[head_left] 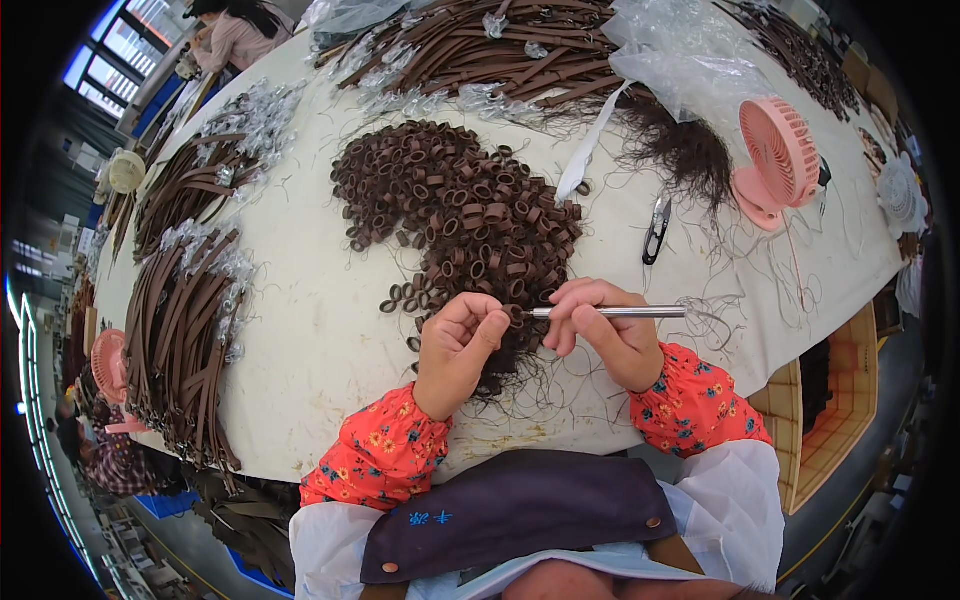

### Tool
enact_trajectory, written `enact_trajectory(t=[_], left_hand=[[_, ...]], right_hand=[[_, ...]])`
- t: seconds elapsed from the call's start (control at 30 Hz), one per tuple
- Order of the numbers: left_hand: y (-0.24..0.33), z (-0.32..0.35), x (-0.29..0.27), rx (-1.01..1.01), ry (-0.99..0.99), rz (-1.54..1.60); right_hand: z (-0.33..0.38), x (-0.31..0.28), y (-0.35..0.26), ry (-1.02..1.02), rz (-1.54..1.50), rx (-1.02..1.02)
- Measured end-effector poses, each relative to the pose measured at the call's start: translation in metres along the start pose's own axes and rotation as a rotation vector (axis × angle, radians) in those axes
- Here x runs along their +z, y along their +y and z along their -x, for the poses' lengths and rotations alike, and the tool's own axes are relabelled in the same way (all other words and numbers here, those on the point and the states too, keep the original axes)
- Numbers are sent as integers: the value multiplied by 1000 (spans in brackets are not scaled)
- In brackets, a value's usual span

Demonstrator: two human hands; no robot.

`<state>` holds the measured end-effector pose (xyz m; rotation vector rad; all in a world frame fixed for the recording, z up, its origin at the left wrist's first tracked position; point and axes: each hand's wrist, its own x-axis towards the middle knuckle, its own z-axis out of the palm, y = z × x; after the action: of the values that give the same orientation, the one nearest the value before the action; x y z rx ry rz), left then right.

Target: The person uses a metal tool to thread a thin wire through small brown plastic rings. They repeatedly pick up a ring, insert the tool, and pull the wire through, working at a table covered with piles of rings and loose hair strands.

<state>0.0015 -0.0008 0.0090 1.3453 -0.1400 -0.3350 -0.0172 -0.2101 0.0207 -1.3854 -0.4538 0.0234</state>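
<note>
Between the thumb and fingers of my left hand [453,352] is a small brown strap loop [514,313]. My right hand [612,338] is closed round a slim silver metal rod tool [645,312], held level, its tip pointing left and meeting the loop. Whether the tip is inside the loop I cannot tell. Just beyond both hands lies a big heap of similar brown loops [465,215], with loose dark threads around its near edge. Black-handled thread snips [656,232] rest on the white-covered table [320,310], to the right of the heap.
Bundles of brown straps [185,340] with clear plastic wrap lie at the left, and more straps [500,45] at the far side. A pink fan [775,155] stands at the right, near a dark thread pile [685,150]. Another person [240,40] sits at the far left.
</note>
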Motion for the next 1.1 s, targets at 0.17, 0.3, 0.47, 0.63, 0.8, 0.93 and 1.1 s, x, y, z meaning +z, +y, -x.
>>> enact_trajectory(t=[0.17,0.3,0.47,0.63,0.8,0.93,1.1], left_hand=[[-3,0,-1,-11,-29,-8],[-2,0,0,-10,-18,-2],[1,1,1,-6,7,-11],[8,-3,-1,51,57,-206],[10,-8,-7,319,85,-688],[16,-13,-13,548,-181,-1060],[7,-11,-13,509,-234,-1152]], right_hand=[[-2,1,1,-28,205,-125],[-3,-1,5,-34,296,-190],[-3,-2,4,-33,287,-188],[0,-2,3,46,44,-100],[-1,0,2,129,-44,-53],[-1,0,1,140,-31,-38],[-1,-1,2,133,-23,-23]])
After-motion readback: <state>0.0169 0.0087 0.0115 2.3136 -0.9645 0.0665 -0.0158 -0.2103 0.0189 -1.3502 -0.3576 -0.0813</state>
